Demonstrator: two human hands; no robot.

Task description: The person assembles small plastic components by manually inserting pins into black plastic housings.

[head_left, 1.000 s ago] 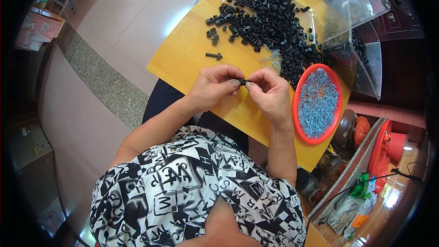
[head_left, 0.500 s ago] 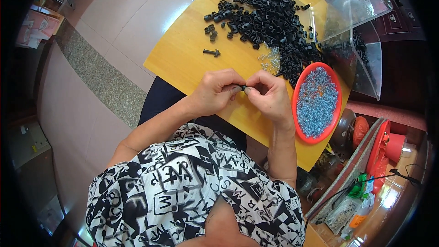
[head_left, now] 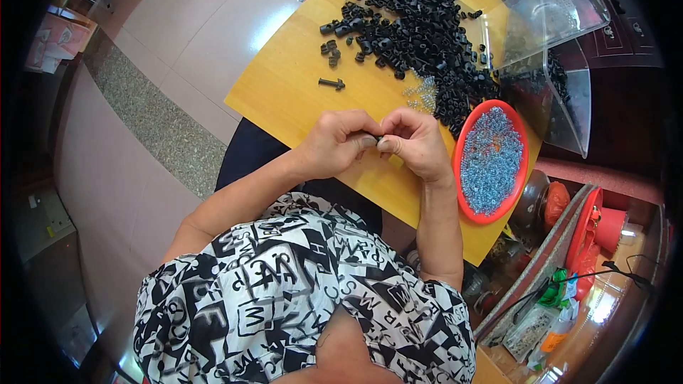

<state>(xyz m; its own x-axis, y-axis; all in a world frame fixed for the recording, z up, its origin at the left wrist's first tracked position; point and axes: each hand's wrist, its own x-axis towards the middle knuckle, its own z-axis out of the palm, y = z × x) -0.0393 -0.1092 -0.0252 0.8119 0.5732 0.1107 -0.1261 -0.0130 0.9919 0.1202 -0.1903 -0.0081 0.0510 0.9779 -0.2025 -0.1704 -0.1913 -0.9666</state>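
Over the near part of the yellow table, my left hand pinches a small black plastic part between thumb and fingertips. My right hand meets it from the other side, its thumb and forefinger closed on the same part. Most of the part is hidden by the fingertips. Just beyond my hands lies a black rod-like piece with a wider end. A large heap of black plastic parts spreads over the far side, with a small pile of clear shiny pieces at its near edge.
A red dish full of tiny bluish shiny pieces stands right of my right hand. Behind it are clear plastic bins with black parts inside. To the lower right, a cluttered shelf holds a red container and packets.
My right thumb has shifted slightly over the black part, which is now more covered by the fingertips. Both hands stay in nearly the same place.
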